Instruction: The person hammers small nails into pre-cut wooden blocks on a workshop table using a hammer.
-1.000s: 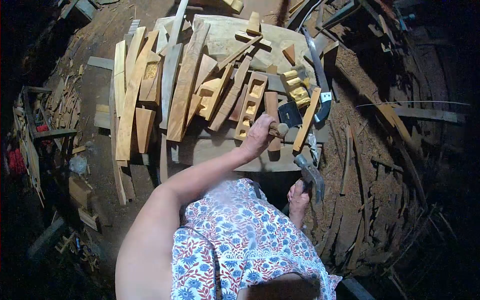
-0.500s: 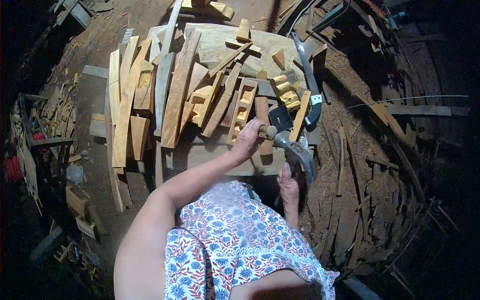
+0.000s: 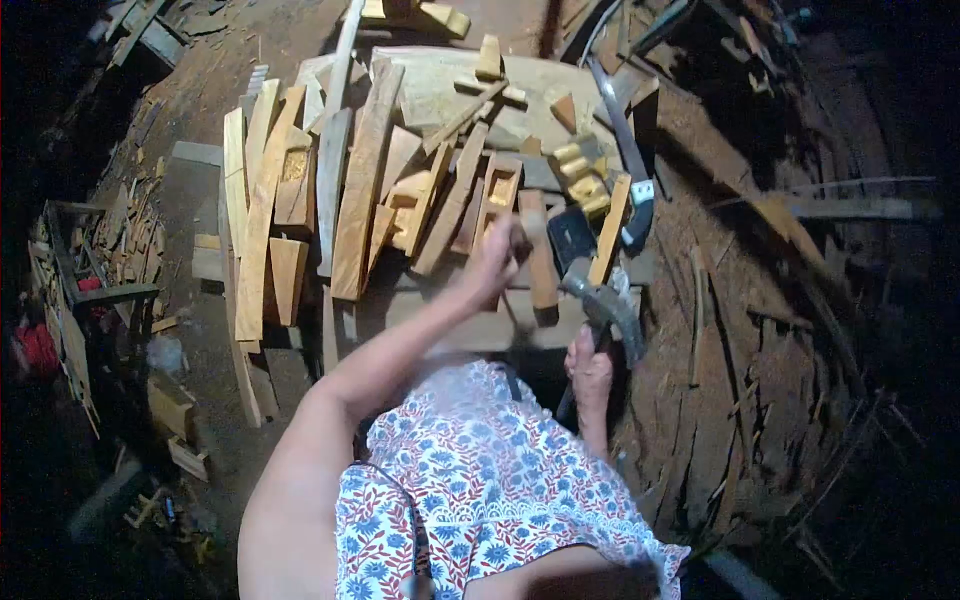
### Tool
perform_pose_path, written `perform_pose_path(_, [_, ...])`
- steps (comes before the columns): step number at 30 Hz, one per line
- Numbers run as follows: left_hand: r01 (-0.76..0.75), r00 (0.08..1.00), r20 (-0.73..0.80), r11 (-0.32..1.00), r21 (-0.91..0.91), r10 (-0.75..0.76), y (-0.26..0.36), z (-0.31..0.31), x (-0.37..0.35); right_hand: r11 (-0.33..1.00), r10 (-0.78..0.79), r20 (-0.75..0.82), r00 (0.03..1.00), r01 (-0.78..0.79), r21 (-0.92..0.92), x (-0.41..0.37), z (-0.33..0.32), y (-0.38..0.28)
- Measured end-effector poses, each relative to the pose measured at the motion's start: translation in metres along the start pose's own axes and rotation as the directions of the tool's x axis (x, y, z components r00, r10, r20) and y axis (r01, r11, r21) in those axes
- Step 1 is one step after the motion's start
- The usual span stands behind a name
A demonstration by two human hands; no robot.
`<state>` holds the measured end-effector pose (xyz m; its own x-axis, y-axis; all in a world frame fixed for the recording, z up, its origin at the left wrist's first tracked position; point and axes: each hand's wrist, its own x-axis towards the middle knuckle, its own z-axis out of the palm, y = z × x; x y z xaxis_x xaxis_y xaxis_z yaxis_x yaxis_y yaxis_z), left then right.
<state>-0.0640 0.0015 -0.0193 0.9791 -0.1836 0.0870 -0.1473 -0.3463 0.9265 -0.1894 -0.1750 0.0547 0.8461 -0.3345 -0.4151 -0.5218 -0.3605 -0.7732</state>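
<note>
My left hand (image 3: 497,265) is closed, slightly blurred, over the near end of a wooden block with square mortises (image 3: 499,187). The fist hides most of what it grips, a wooden-handled tool whose blade does not show. Lower right, my right hand (image 3: 590,370) wraps round the handle of a claw hammer (image 3: 608,306). The hammer's head is up, apart from my left hand. Between the hands and the pile lie a narrow wood piece (image 3: 538,250) and a black box-like object (image 3: 571,236). A slim light strip of wood (image 3: 610,230) lies just beyond the hammer.
A handsaw (image 3: 632,165) lies along the right side of the wooden work surface (image 3: 440,312). Long boards (image 3: 367,190) and more cut blocks (image 3: 295,185) cover its left half. Yellowish carved pieces (image 3: 583,178) sit near the saw. Scrap wood (image 3: 175,405) and shavings litter the dirt floor.
The hammer head has come away from the tool's handle end, which showed clearly before. My left fist has turned and risen slightly. The whole view has shifted a little.
</note>
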Motion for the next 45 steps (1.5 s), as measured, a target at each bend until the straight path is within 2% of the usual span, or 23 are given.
perform_pose_path(1, [-0.088, 0.973, -0.215, 0.996, -0.007, 0.084, -0.008, 0.002, 0.011, 0.98, 0.196, 0.012, 0.98, -0.197, 0.031, 0.001, -0.003, 0.0])
perform_pose_path(2, [-0.006, 0.978, -0.207, 0.999, 0.032, 0.013, 0.033, -0.028, 0.018, 0.986, 0.144, -0.022, 0.989, -0.142, 0.085, -0.004, -0.004, -0.002])
perform_pose_path(3, [-0.067, 0.975, -0.223, 0.979, -0.193, 0.023, 0.04, -0.039, 0.026, 0.987, 0.089, -0.064, 0.994, -0.079, 0.139, -0.005, -0.002, -0.001])
perform_pose_path(4, [-0.135, 0.953, -0.289, 0.984, -0.115, 0.097, 0.025, -0.046, 0.031, 0.988, 0.074, -0.077, 0.994, -0.062, 0.138, -0.008, -0.004, 0.007])
perform_pose_path(5, [-0.096, 0.937, -0.344, 0.991, -0.098, 0.057, 0.023, -0.051, 0.035, 0.969, 0.089, -0.039, 0.995, -0.078, 0.234, -0.012, -0.006, 0.009])
perform_pose_path(7, [-0.015, 0.954, -0.299, 0.989, -0.147, -0.03, 0.007, -0.067, 0.044, 0.95, 0.079, -0.04, 0.996, -0.063, 0.305, -0.018, -0.007, 0.013])
perform_pose_path(9, [0.036, 0.961, -0.247, 0.939, -0.343, -0.127, 0.023, -0.077, 0.047, 0.94, 0.095, -0.052, 0.994, -0.072, 0.334, -0.02, -0.007, 0.022])
perform_pose_path(13, [-0.024, 0.963, -0.256, 0.923, -0.384, -0.081, 0.027, -0.066, 0.053, 0.929, 0.143, -0.07, 0.987, -0.109, 0.353, -0.024, -0.007, 0.034])
perform_pose_path(18, [-0.02, 0.997, -0.074, 0.985, -0.173, 0.007, 0.027, -0.042, 0.042, 0.942, 0.153, -0.125, 0.98, -0.107, 0.319, -0.027, -0.004, 0.035])
perform_pose_path(19, [-0.07, 0.991, -0.122, 0.98, -0.188, 0.047, 0.0, -0.028, 0.039, 0.943, 0.159, -0.129, 0.979, -0.112, 0.313, -0.028, -0.004, 0.036])
perform_pose_path(21, [-0.004, 0.999, -0.034, 0.973, -0.23, -0.004, 0.016, -0.029, 0.03, 0.936, 0.166, -0.125, 0.978, -0.116, 0.333, -0.029, -0.004, 0.036])
perform_pose_path(24, [-0.06, 0.997, -0.048, 0.985, -0.163, 0.053, 0.016, -0.029, 0.025, 0.936, 0.14, -0.106, 0.984, -0.097, 0.337, -0.029, -0.004, 0.049])
perform_pose_path(27, [-0.071, 0.996, -0.069, 0.965, -0.252, 0.055, -0.001, -0.027, 0.023, 0.986, 0.092, -0.126, 0.988, -0.073, 0.147, -0.025, -0.003, 0.079])
perform_pose_path(29, [-0.038, 0.998, -0.06, 0.933, -0.357, 0.017, 0.0, -0.037, 0.027, 0.988, -0.141, -0.16, 0.977, 0.129, -0.081, -0.023, -0.002, 0.085])
perform_pose_path(30, [0.0, 0.999, -0.043, 0.889, -0.458, -0.022, 0.004, -0.043, 0.03, 0.988, -0.144, -0.162, 0.976, 0.133, -0.081, -0.023, -0.002, 0.083])
perform_pose_path(31, [-0.024, 0.995, -0.096, 0.94, -0.341, -0.01, 0.009, -0.05, 0.036, 0.999, -0.015, -0.149, 0.989, 0.02, 0.034, -0.025, -0.001, 0.078])
perform_pose_path(32, [-0.032, 0.995, -0.098, 0.92, -0.39, -0.007, 0.008, -0.053, 0.04, 0.985, 0.114, -0.12, 0.986, -0.096, 0.146, -0.027, 0.0, 0.072])
perform_pose_path(36, [-0.1, 0.989, -0.144, 0.913, -0.396, 0.046, 0.004, -0.057, 0.06, 0.976, 0.023, -0.126, 0.992, 0.005, 0.219, -0.03, 0.003, 0.059])
perform_pose_path(38, [-0.1, 0.985, -0.163, 0.935, -0.341, 0.046, 0.003, -0.058, 0.066, 0.968, 0.17, -0.063, 0.983, -0.155, 0.196, -0.032, 0.001, 0.057])
perform_pose_path(41, [-0.15, 0.971, -0.218, 0.957, -0.25, 0.096, 0.007, -0.055, 0.076, 0.967, 0.14, -0.111, 0.984, -0.112, 0.23, -0.033, 0.006, 0.06])
perform_pose_path(43, [-0.211, 0.969, -0.21, 0.89, -0.405, 0.134, 0.001, -0.049, 0.084, 0.965, 0.163, -0.084, 0.983, -0.141, 0.221, -0.034, 0.004, 0.054])
perform_pose_path(44, [-0.143, 0.988, -0.103, 0.938, -0.316, 0.116, 0.003, -0.051, 0.088, 0.962, 0.149, -0.086, 0.985, -0.125, 0.241, -0.034, 0.004, 0.053])
perform_pose_path(45, [-0.148, 0.987, -0.109, 0.937, -0.318, 0.119, 0.004, -0.051, 0.088, 0.959, 0.135, -0.088, 0.987, -0.108, 0.262, -0.034, 0.005, 0.052])
